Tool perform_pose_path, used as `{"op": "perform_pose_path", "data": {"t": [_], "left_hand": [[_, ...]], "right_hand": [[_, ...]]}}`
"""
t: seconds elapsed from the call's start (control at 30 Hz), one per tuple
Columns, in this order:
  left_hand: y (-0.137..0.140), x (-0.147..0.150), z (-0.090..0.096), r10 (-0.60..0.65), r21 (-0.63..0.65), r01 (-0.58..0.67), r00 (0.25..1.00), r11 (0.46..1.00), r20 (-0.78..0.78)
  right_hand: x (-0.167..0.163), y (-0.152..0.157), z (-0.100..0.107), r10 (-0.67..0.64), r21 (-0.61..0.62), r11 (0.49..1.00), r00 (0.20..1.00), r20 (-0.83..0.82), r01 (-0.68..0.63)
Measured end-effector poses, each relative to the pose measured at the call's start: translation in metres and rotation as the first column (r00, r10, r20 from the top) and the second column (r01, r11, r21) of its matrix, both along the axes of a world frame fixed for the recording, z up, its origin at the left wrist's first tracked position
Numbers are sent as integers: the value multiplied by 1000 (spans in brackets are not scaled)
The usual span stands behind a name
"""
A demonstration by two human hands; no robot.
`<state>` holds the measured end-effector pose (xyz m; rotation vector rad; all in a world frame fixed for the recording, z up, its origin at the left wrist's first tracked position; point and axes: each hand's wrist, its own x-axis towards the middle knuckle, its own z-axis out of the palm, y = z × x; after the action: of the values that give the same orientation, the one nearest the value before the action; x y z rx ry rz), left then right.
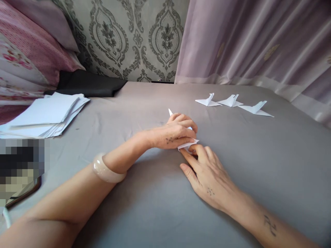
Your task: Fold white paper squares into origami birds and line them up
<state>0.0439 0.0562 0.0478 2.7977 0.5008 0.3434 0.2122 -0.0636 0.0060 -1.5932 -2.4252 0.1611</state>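
Note:
A small piece of folded white paper (pixel 188 144) is between my two hands at the middle of the grey cloth. My left hand (pixel 176 131) curls over it from the left, covering most of it. One white tip pokes out beyond those knuckles. From the near right, my right hand (pixel 204 168) reaches the paper's lower edge, its index finger against the fold and its thumb standing apart. How the paper is folded under the hands is hidden.
Three folded paper birds (pixel 232 100) stand in a row at the back right. To the left lies a stack of white paper sheets (pixel 43 112), with a black folded item (pixel 88 84) behind it. A dark-framed device (pixel 24 193) is at the left edge. Curtains (pixel 248 41) hang behind.

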Motion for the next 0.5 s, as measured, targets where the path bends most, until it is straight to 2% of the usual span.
{"op": "perform_pose_path", "data": {"t": [0.37,0.5], "left_hand": [[1,6,2,-58,-26,58,998,998,4],[5,11,-3,-103,-80,108,993,991,65]], "right_hand": [[2,0,4,-3,-59,998,999,-33,1],[3,-2,5,-6,-87,996,1000,-30,3]]}}
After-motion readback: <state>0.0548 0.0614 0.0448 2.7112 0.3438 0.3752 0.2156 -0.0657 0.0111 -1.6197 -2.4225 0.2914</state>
